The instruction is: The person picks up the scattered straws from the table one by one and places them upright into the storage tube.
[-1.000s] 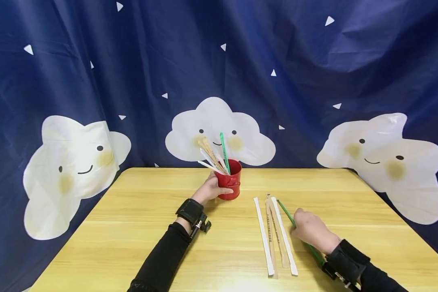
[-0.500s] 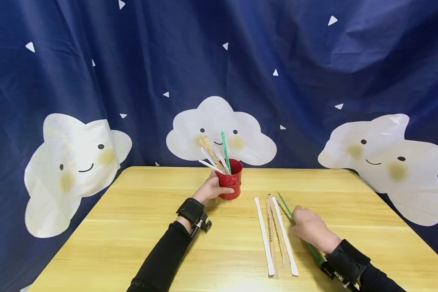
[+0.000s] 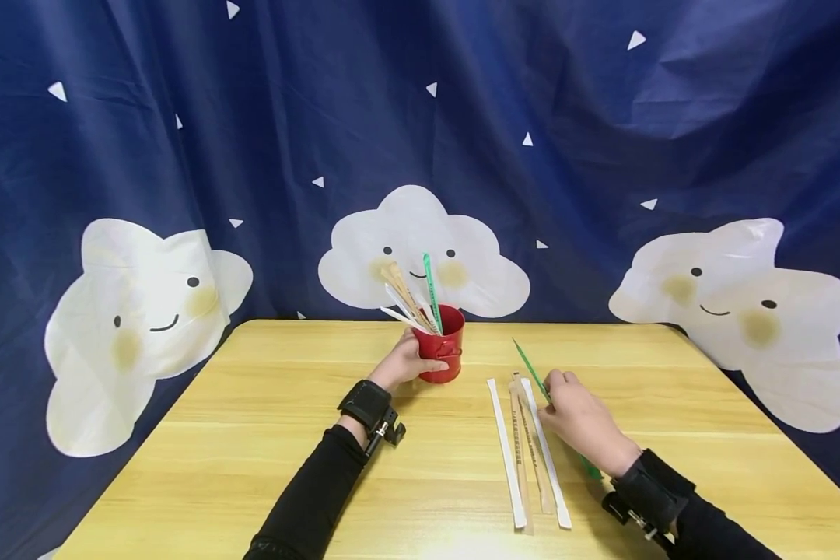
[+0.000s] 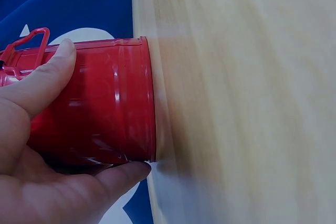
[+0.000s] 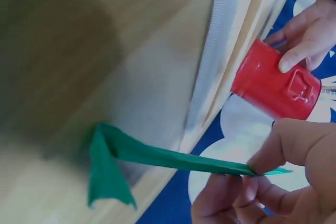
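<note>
Near the far edge, my left hand [image 3: 400, 364] holds the side of a small red metal bucket [image 3: 448, 350]. In the left wrist view, thumb and fingers lie round the bucket's wall [image 4: 105, 98]. Several paper-wrapped straws lean out of it, including a green one [image 3: 430, 286] and tan ones [image 3: 404, 289]. My right hand [image 3: 582, 420] pinches another green wrapped straw [image 3: 530, 368], which slants with its far end raised. The right wrist view shows this green straw [image 5: 163, 157] between thumb and fingertips, its near end bent over.
Left of my right hand, several wrapped straws lie side by side on the wooden table [image 3: 252, 467]: a white one [image 3: 506, 455], tan ones [image 3: 519, 447] and another white one [image 3: 547, 455]. Behind the table hangs a dark blue curtain [image 3: 567, 93] with cloud shapes.
My right hand has lifted the green straw and moved it forward and slightly left, its far tip rising off the table. My left hand and the bucket stay in place.
</note>
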A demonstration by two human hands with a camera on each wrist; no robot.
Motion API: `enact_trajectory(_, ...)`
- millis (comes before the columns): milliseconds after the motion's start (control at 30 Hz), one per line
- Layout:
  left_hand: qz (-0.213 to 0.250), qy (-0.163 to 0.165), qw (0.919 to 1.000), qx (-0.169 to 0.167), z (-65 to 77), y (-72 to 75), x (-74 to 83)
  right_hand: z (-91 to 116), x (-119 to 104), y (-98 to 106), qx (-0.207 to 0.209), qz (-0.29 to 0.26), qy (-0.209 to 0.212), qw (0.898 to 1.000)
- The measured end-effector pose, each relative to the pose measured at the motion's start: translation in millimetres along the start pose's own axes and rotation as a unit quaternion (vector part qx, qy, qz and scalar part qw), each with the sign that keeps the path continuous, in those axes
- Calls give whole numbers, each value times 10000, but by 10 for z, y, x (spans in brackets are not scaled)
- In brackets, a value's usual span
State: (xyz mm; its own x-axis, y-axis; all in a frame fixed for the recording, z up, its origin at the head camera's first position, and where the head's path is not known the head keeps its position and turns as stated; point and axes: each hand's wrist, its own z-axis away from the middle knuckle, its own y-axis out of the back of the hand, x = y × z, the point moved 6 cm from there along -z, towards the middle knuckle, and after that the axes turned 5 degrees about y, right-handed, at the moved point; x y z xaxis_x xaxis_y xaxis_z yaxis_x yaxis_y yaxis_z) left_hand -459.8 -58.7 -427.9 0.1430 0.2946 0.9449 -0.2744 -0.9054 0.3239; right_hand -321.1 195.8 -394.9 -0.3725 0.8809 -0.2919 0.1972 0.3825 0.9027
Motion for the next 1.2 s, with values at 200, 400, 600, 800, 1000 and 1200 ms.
enact_trajectory(200, 20, 15, 10000, 9, 21, -18, 7, -109, -111, 59, 486, -29, 300, 9984)
enact_trajectory(400, 41, 51, 10000, 56, 33, -5, -2, -236, -152, 98, 1097, -241, 539, 9922)
enact_trajectory(600, 104, -28, 9999, -2, 39, -15, -22, -302, -198, 65, 1260, -357, 811, 9881)
enact_trajectory(800, 109, -17, 9999, -27, 23, -23, -24, -358, -255, 81, 1419, -486, 990, 9837)
enact_trajectory(1000, 119, -30, 9999, -46, -4, -15, -25, -450, -303, 135, 1658, -738, 1190, 9762)
enact_trajectory(1200, 88, -62, 9999, -46, -3, -4, 5, -590, -349, 157, 1834, -1050, 1274, 9691)
